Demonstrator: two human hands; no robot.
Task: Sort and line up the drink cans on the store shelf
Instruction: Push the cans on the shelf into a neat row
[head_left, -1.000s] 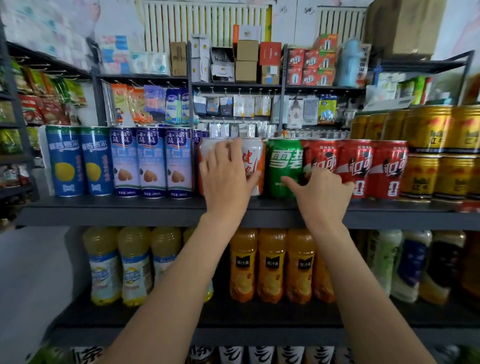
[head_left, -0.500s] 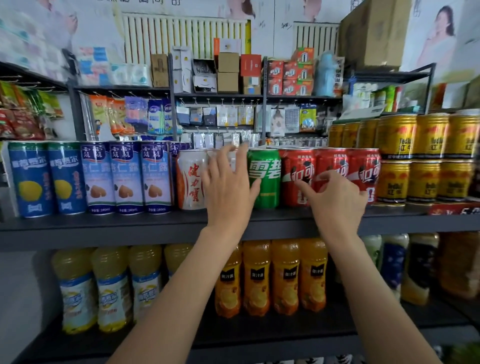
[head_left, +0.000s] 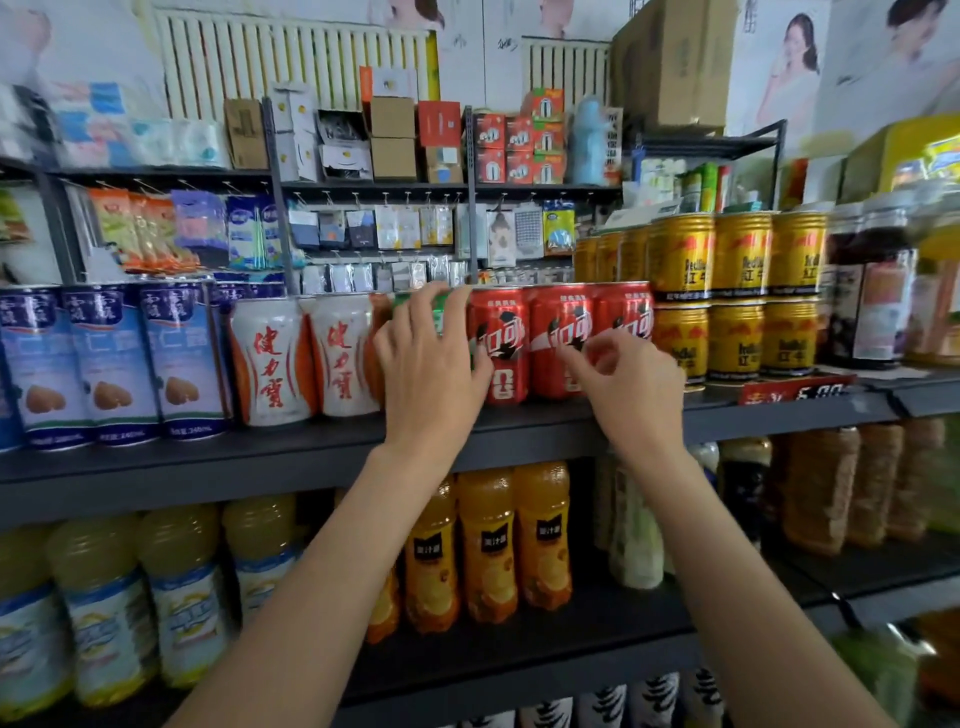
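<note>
A row of cans stands on the dark shelf: blue-white cans, two white-and-orange cans, one green can, three red cola cans and stacked gold cans. My left hand lies over the front of the green can with its fingers curled over the top rim, hiding most of it. My right hand hovers in front of the middle and right red cans, fingers loosely bent, fingertips at the can faces, holding nothing.
Dark jars stand right of the gold cans, above a red price tag. The lower shelf holds yellow bottles and orange juice bottles. Hanging packets and boxes fill the racks behind.
My left hand has shifted right from the white-and-orange can onto the green can. My right hand has slid right along the red cans. The view has turned right.
</note>
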